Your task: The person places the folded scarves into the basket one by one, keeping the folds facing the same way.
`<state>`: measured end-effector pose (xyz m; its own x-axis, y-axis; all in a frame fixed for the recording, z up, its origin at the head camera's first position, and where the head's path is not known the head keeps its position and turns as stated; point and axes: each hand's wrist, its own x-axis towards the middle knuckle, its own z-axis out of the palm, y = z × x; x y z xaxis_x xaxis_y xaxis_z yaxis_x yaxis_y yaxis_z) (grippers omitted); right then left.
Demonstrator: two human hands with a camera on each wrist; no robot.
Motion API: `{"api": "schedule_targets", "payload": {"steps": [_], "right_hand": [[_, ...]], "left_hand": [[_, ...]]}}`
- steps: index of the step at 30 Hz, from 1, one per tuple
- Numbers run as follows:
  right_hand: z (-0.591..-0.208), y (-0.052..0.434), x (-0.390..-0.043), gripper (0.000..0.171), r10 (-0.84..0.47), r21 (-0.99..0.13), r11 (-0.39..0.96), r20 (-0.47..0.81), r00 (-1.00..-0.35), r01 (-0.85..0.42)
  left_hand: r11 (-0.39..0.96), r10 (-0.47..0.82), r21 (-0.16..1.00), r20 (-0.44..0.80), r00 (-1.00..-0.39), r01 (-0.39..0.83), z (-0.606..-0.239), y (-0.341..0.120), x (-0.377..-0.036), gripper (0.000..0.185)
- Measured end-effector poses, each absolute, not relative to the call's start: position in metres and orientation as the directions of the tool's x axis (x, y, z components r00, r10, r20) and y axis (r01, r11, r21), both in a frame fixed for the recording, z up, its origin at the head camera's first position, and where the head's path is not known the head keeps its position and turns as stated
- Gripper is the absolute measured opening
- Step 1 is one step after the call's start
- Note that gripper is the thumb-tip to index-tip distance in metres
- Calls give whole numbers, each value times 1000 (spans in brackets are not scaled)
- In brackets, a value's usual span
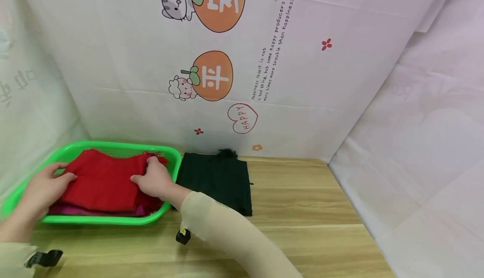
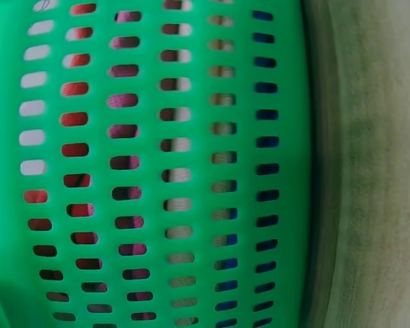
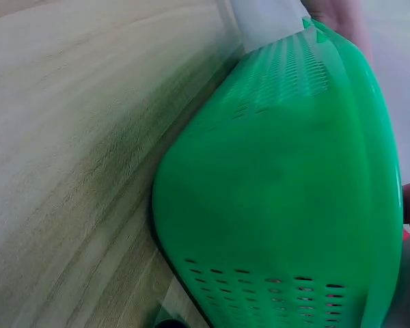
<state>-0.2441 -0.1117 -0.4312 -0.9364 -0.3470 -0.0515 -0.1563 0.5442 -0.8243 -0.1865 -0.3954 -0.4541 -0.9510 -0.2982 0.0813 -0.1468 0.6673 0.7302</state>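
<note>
A folded red scarf with some fringe at its right end lies on top of the cloths in the green plastic basket. My left hand pinches its left edge between thumb and fingers. At the right edge, my right hand grips the scarf, thumb on top and fingertips partly hidden by the cloth. Beneath it shows a magenta cloth. Through the slots of the basket wall, the left wrist view shows red, magenta, beige and blue fabric. The right wrist view shows mostly the basket's outer side.
Just right of the basket, a folded dark green scarf with a tassel end lies on the wooden table. A printed white sheet rises behind the table, with more white sheeting along the right side.
</note>
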Motion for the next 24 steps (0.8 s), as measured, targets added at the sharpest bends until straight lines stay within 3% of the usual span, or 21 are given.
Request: {"api": "schedule_targets", "payload": {"steps": [7, 15, 24], "right_hand": [[-429, -112, -239, 65, -396, -720, 644, -24, -918, -259], [-431, -110, -237, 66, -448, -546, 739, 41, -893, -395], [-433, -106, -235, 78, -460, -287, 834, 108, -881, -470]], "left_hand": [[812, -237, 576, 177, -955, -95, -454, -390, -184, 62], [914, -165, 394, 140, -976, -98, -450, -384, -182, 72], [938, -85, 347, 194, -977, -13, -458, -375, -183, 73]]}}
